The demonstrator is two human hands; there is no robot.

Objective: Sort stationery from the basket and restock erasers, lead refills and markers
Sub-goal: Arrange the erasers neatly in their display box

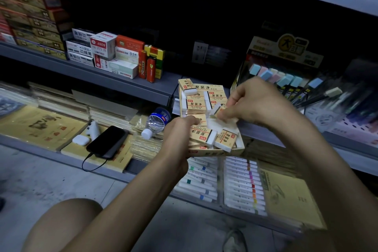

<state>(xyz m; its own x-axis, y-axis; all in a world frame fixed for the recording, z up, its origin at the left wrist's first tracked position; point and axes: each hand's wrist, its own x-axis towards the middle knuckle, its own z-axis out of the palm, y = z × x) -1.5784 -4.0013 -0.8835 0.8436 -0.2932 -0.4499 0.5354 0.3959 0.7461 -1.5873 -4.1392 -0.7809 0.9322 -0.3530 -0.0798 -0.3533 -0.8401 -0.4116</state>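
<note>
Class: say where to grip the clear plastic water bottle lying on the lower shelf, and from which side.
Likely round its ribbed middle, from above: the clear plastic water bottle lies on its side, white cap nearest the person.

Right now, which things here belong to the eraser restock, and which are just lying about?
Job: eraser box, gripped by the left hand; eraser, pinched by the right hand; markers below.
Lying about: phone; water bottle; earbud case; lighters.
</note>
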